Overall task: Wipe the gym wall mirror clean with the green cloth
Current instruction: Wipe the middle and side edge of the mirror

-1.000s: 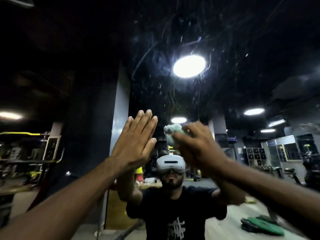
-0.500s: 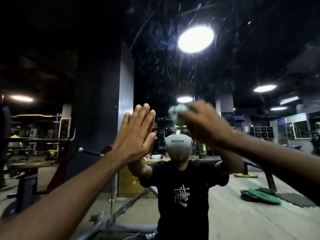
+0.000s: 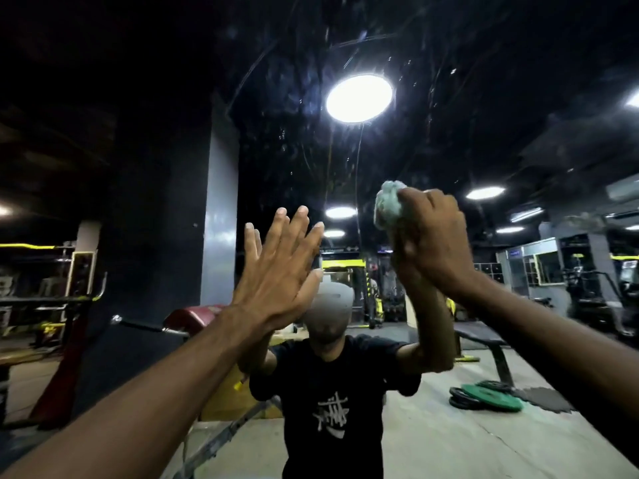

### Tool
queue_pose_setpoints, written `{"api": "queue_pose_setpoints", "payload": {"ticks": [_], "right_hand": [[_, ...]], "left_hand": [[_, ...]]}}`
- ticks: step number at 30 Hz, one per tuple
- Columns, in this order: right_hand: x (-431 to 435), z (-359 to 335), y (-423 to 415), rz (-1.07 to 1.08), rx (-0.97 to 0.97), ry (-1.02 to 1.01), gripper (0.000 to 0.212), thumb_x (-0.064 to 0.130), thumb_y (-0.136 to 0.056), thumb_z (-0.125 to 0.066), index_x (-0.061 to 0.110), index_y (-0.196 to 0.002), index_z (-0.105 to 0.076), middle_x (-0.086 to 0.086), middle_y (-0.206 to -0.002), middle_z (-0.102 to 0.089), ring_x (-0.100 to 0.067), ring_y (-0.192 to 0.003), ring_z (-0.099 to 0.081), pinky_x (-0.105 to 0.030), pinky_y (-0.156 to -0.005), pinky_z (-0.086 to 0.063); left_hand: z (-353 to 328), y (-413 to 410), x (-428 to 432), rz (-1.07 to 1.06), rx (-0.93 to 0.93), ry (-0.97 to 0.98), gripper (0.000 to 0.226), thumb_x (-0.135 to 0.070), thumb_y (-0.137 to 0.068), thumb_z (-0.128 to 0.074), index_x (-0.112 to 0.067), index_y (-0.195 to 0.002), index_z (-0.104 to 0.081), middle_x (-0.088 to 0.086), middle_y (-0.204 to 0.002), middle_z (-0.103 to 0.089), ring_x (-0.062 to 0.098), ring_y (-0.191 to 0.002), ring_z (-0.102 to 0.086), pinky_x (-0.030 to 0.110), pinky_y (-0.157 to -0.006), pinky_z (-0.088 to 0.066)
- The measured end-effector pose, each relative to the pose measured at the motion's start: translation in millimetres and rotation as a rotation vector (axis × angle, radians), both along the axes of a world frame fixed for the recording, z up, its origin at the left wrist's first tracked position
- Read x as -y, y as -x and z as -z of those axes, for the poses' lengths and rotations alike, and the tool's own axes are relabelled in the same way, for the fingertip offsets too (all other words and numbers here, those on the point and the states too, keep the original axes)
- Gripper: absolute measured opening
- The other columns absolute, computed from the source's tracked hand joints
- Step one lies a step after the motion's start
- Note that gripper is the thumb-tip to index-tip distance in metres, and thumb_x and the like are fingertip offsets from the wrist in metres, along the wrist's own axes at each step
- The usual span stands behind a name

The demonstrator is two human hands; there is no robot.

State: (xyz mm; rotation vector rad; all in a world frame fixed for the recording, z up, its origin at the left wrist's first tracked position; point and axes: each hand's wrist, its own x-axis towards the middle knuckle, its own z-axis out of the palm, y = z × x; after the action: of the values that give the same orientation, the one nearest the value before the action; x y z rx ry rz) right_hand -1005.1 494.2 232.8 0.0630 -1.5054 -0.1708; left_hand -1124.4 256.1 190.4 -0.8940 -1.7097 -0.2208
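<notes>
The gym wall mirror (image 3: 432, 140) fills the view ahead, speckled with spots and smear arcs in its upper part. My right hand (image 3: 434, 243) grips a bunched pale green cloth (image 3: 389, 203) and holds it against the glass, right of centre at head height. My left hand (image 3: 280, 267) lies flat on the mirror with straight fingers, left of the cloth. In the glass I see the reflection of a person in a black T-shirt (image 3: 332, 402) with both arms raised.
The mirror reflects a bright round ceiling lamp (image 3: 359, 98), a grey pillar (image 3: 219, 216), a bench (image 3: 480, 337), green and black weight plates (image 3: 487, 399) on the floor and gym machines at both sides.
My right hand has carried the cloth to the right across the glass. My left hand has stayed flat on the mirror. The view has shifted with my head.
</notes>
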Motion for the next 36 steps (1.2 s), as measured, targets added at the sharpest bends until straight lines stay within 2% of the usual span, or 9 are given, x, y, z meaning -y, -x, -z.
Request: {"api": "queue_pose_setpoints", "payload": {"ticks": [4, 7, 13, 19, 22, 27, 32, 34, 36], "right_hand": [[13.2, 64.9, 8.3, 0.042, 0.125, -0.243, 0.040, 0.018, -0.082, -0.068, 0.014, -0.120, -0.054, -0.010, -0.101, -0.055, -0.023, -0.085, -0.046, -0.036, -0.064, -0.042], [4.7, 51.5, 4.9, 0.112, 0.175, -0.287, 0.050, 0.026, -0.079, -0.074, 0.019, -0.123, -0.051, -0.009, -0.105, -0.054, -0.024, -0.087, -0.048, -0.032, -0.067, -0.035], [4.7, -76.2, 4.9, 0.165, -0.132, 0.345, 0.054, 0.015, -0.081, -0.064, 0.034, -0.128, -0.045, -0.007, -0.118, -0.042, -0.028, -0.107, -0.041, -0.038, -0.081, -0.029], [-3.6, 19.3, 4.9, 0.098, 0.118, -0.023, 0.045, 0.040, -0.084, -0.045, 0.029, -0.127, -0.047, -0.003, -0.114, -0.047, -0.014, -0.098, -0.036, -0.034, -0.074, -0.031], [-34.1, -16.0, -13.3, 0.293, 0.148, -0.188, 0.050, 0.043, -0.081, -0.050, 0.031, -0.129, -0.044, -0.007, -0.113, -0.052, -0.025, -0.099, -0.047, -0.039, -0.074, -0.040], [-48.8, -88.1, -26.2, 0.176, -0.096, 0.282, 0.058, 0.031, -0.068, -0.043, 0.031, -0.125, -0.053, -0.007, -0.115, -0.046, -0.031, -0.106, -0.042, -0.045, -0.087, -0.038], [-81.0, 25.6, -27.8, 0.101, 0.183, -0.229, 0.042, 0.040, -0.082, -0.053, 0.027, -0.122, -0.051, -0.004, -0.111, -0.049, -0.022, -0.096, -0.044, -0.038, -0.076, -0.037], [-108.0, 8.7, -41.5, 0.195, 0.222, -0.378, 0.046, 0.047, -0.084, -0.050, 0.028, -0.125, -0.047, -0.008, -0.110, -0.052, -0.025, -0.094, -0.048, -0.040, -0.075, -0.041], [-119.1, -42.1, -49.3, 0.272, 0.091, -0.273, 0.051, 0.046, -0.077, -0.051, 0.031, -0.126, -0.047, -0.012, -0.111, -0.053, -0.032, -0.094, -0.050, -0.042, -0.075, -0.040]], "left_hand": [[-22.6, -4.0, -22.8, -0.062, -0.013, 0.064, 0.077, -0.059, -0.099, -0.019, -0.028, -0.164, 0.005, -0.001, -0.171, 0.022, 0.026, -0.156, 0.024, 0.069, -0.121, 0.008], [-32.1, 3.7, -28.6, -0.066, -0.051, 0.038, 0.082, -0.063, -0.095, -0.012, -0.023, -0.165, 0.002, 0.000, -0.172, 0.018, 0.027, -0.158, 0.018, 0.071, -0.121, 0.004], [-88.3, -0.5, -37.8, 0.021, -0.090, 0.008, 0.073, -0.054, -0.105, -0.022, -0.023, -0.166, 0.002, 0.001, -0.173, 0.013, 0.023, -0.159, 0.014, 0.061, -0.126, 0.006], [-93.4, 5.4, -51.4, 0.027, -0.106, -0.027, 0.077, -0.054, -0.096, -0.012, -0.025, -0.165, 0.002, 0.002, -0.173, 0.012, 0.026, -0.159, 0.014, 0.063, -0.125, 0.007], [-94.0, 2.6, -49.5, 0.030, -0.103, -0.029, 0.076, -0.051, -0.094, -0.017, -0.028, -0.165, 0.000, 0.002, -0.173, 0.011, 0.026, -0.159, 0.013, 0.065, -0.124, 0.007], [-91.5, -17.2, -79.9, 0.028, -0.077, -0.052, 0.076, -0.052, -0.092, -0.018, -0.031, -0.164, -0.002, -0.002, -0.173, 0.010, 0.028, -0.159, 0.014, 0.075, -0.118, 0.009], [-78.3, -26.4, -100.4, -0.001, -0.082, -0.064, 0.077, -0.052, -0.097, -0.023, -0.025, -0.165, 0.002, 0.002, -0.173, 0.013, 0.028, -0.159, 0.016, 0.062, -0.125, 0.005], [-72.0, -30.4, -105.4, -0.029, -0.118, -0.018, 0.077, -0.057, -0.099, -0.024, -0.025, -0.165, 0.001, 0.004, -0.173, 0.012, 0.027, -0.159, 0.014, 0.058, -0.127, 0.004], [-67.3, -36.8, -114.0, -0.051, -0.128, 0.006, 0.080, -0.061, -0.098, -0.021, -0.024, -0.165, 0.000, 0.005, -0.173, 0.011, 0.026, -0.159, 0.013, 0.056, -0.128, 0.003]]}}
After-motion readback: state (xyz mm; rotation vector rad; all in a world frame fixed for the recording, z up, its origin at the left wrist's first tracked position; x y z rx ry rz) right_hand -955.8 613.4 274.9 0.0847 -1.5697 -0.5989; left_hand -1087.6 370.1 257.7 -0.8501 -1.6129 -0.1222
